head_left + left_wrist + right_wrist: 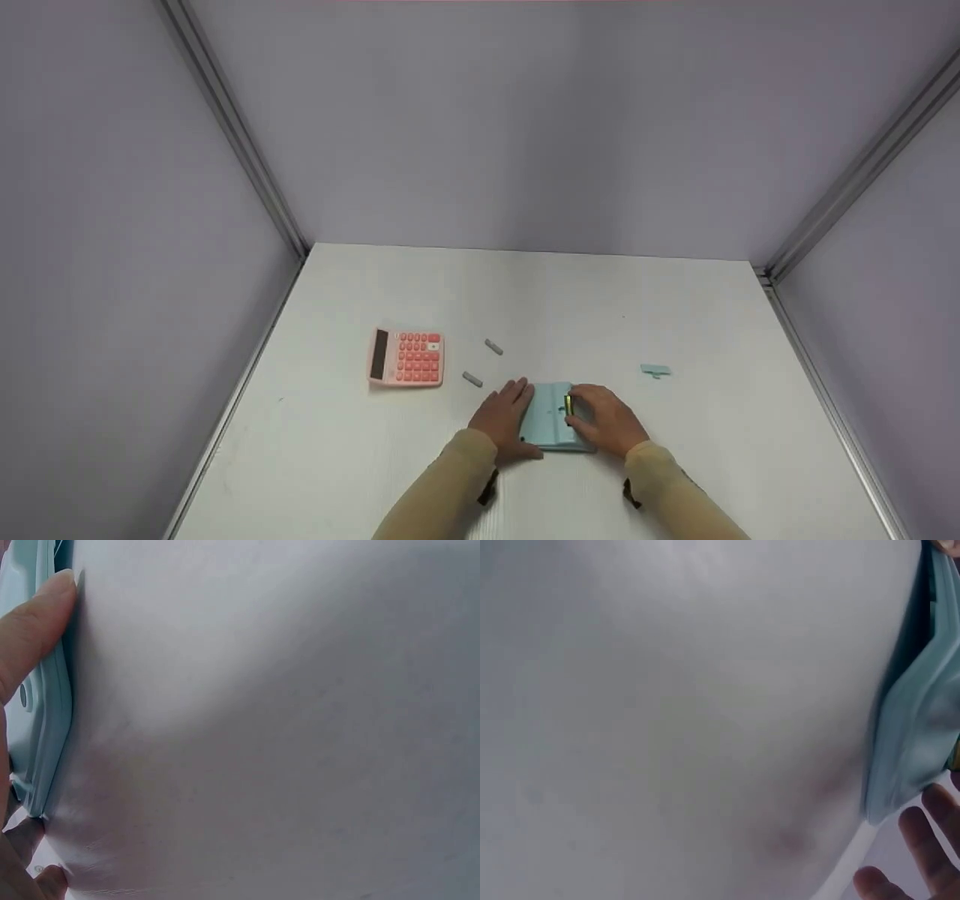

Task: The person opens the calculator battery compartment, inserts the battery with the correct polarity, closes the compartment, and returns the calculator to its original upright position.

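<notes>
A flat light blue device [540,424] of about a calculator's size lies on the table, an open slot in its upper face. My left hand [502,420] holds its left end, the thumb along the near edge and the fingers at the far left corner. My right hand [609,424] pinches a yellow-green and black battery [568,406] between thumb and forefinger, over the slot. Whether the battery sits in the slot I cannot tell. In the right wrist view, the other fingers [926,844] spread beyond the device's corner. A small light blue cover [655,370] lies off to the right.
Two grey batteries [493,346] lie apart on the white table [360,465], left of and behind the device. Further left is a pink calculator [409,358], keys up. Grey panels [450,127] close in the back and both sides.
</notes>
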### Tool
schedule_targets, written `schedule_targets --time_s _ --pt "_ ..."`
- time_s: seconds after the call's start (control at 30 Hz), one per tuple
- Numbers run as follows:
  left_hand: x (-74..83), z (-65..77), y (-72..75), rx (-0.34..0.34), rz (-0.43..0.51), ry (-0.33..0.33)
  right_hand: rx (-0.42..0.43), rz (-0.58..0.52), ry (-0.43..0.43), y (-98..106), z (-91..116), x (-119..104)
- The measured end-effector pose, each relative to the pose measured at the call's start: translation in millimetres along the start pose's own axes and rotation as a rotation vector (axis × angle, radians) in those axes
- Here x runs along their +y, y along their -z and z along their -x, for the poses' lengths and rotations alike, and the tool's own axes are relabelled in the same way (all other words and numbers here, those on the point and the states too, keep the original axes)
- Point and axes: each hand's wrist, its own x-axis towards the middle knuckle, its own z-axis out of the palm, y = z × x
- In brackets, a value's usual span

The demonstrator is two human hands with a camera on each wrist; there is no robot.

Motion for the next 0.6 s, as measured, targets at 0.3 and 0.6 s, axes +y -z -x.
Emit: schedule_targets --time_s 0.3,0.6 --pt "1.6 2.7 3.8 -0.008 0.017 0.006 -0.095 -0.043 -0.044 7.3 -0.4 1.4" --pt "1.8 2.3 3.1 -0.011 0.012 0.005 -0.113 -0.097 -0.062 10.5 -0.7 0.6"
